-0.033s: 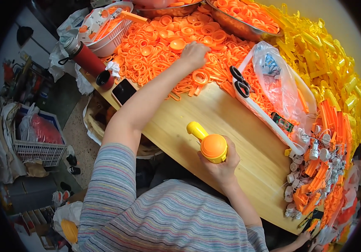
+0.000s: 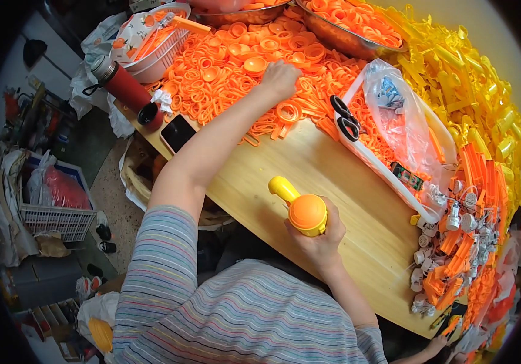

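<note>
The yellow piece [image 2: 307,216] is over the near middle of the table [image 2: 357,255], in the right hand [image 2: 327,233]. Its round orange cap faces up, and a stubby yellow arm sticks out of its side, pointing to the far left. Seen from above, its long axis runs slantwise, from the palm at the near right to the arm's rounded tip at the far left. The right hand has it firmly, fingers wrapped around the lower body from the right and near sides.

The left hand [image 2: 280,80] is stretched to the far side, resting on the heap of orange parts [image 2: 224,85], knuckles up and fingers bent. I can't tell whether it has picked one out.

Compared with the earlier frame, hardly anything differs: both hands are in the same places, the piece points the same way, and the whole view has shifted only a hair.

Right of the heap sits a white tray [image 2: 388,182] with scissors [image 2: 346,118] on its left rim and a clear bag [image 2: 397,115]. Beyond it is a yellow pile [image 2: 454,79]. Left of the heap are a phone [image 2: 177,133] and a red flask [image 2: 124,85]. At the near right edge, another person's hand [image 2: 435,347] shows.
</note>
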Demonstrator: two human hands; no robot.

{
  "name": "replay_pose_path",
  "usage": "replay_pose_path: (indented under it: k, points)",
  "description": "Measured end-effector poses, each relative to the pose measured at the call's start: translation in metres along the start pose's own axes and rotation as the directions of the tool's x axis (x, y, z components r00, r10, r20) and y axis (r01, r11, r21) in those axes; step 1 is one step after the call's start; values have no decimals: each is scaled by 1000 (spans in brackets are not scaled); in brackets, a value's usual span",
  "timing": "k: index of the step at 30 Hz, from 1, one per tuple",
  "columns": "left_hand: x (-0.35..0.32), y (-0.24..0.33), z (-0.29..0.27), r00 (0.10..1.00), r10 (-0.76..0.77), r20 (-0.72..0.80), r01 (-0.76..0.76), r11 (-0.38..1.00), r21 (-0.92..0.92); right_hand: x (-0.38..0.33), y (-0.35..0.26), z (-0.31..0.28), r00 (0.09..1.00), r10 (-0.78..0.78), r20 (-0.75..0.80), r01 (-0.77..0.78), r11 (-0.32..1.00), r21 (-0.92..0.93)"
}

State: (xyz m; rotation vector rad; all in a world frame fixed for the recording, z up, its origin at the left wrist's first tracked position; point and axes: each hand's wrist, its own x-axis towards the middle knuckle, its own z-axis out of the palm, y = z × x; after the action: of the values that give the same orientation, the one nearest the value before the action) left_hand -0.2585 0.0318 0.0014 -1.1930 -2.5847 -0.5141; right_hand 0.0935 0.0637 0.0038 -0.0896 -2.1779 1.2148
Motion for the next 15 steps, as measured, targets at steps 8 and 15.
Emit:
replay_pose_path:
  k: [8,15]
  points:
    - [-9,-17,-1,964,144,-223,-148,989,-1,0,1,0,1000,1,2,-1,1000,23]
    - [-28,-38,-26,997,13,-81,-47,899,-435,0,1,1,1000,5,-7,-4,1000,11]
